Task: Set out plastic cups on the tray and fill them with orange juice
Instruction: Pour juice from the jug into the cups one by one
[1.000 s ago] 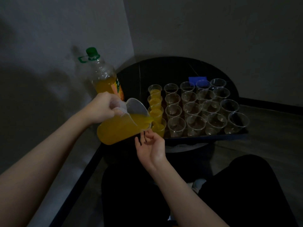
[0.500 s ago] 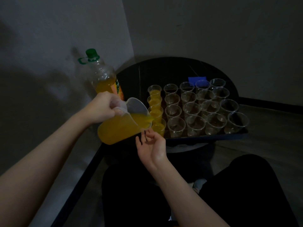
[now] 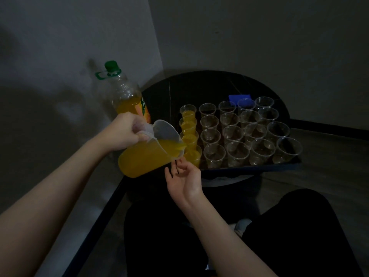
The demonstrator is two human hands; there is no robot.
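Dim grey walls meet in a corner behind a dark round counter. On the counter sits a dark tray holding twenty clear plastic cups in five columns of four. The four cups of the column at 9 o'clock contain orange juice; the sixteen cups in the remaining columns show no juice.

One juice bottle with a green cap stands at 9 o'clock of the tray, partly full; its orange label carries print too small to read. One blue object lies at 12 o'clock, behind the cups.

The left hand grips the handle of one translucent jug, tilted with its spout over the nearest filled cup. The right hand is palm up with fingers loosely extended just under the spout, holding nothing.
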